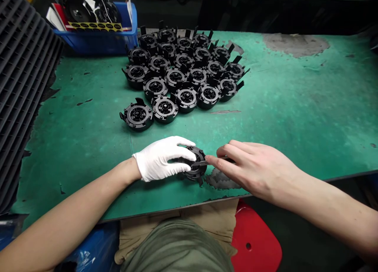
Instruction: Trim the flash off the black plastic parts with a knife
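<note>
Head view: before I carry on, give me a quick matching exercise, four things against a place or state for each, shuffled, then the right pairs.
Things:
1. Left hand
2. Right hand
3. Blue bin
4. Red seat

Places or states:
A. Below the near edge of the green table
B. Bare, with no glove
C. At the far left, filled with things
D. White-gloved, on a round black part

Pairs: 1-D, 2-B, 3-C, 4-A

Head-worn view, looking forward and down over the bench (295, 106)
From above its near edge, the single camera takes in the wearer's shirt (177, 248) at the bottom, the hands (162, 159) close by near mid-frame, and the far edge beyond.
</note>
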Demonstrator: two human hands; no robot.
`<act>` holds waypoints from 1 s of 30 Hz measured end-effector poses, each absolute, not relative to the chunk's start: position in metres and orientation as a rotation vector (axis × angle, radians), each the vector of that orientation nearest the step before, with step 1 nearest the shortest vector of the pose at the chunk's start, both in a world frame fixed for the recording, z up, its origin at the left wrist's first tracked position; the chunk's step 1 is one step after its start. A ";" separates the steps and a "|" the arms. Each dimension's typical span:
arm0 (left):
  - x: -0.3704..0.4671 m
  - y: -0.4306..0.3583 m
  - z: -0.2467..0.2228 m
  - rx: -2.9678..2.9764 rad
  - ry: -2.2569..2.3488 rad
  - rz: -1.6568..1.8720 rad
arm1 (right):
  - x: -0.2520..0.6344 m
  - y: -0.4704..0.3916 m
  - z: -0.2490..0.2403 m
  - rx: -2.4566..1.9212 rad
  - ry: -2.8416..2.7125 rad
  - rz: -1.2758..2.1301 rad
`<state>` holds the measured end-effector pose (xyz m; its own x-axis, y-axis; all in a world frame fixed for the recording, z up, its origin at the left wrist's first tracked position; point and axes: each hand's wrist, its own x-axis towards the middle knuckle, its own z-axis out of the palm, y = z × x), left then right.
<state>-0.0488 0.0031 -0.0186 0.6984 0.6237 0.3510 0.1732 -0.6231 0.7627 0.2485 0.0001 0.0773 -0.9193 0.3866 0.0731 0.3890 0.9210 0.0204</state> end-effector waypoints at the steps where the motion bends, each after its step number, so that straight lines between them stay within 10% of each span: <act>1: -0.049 0.003 -0.018 2.169 0.602 0.787 | 0.250 0.000 0.076 -0.625 -3.005 -0.044; 16: -0.053 -0.002 -0.020 1.884 0.875 0.820 | 0.265 -0.051 0.023 -1.290 -2.393 0.636; 30: -0.049 -0.006 -0.026 1.784 0.893 1.013 | 0.276 -0.045 0.024 -1.257 -2.440 0.517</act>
<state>-0.0488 -0.0058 -0.0258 0.4106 0.8707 0.2707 0.1593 -0.3609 0.9189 0.2755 -0.0445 0.0241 -0.5469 0.8260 0.1367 0.6997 0.5406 -0.4671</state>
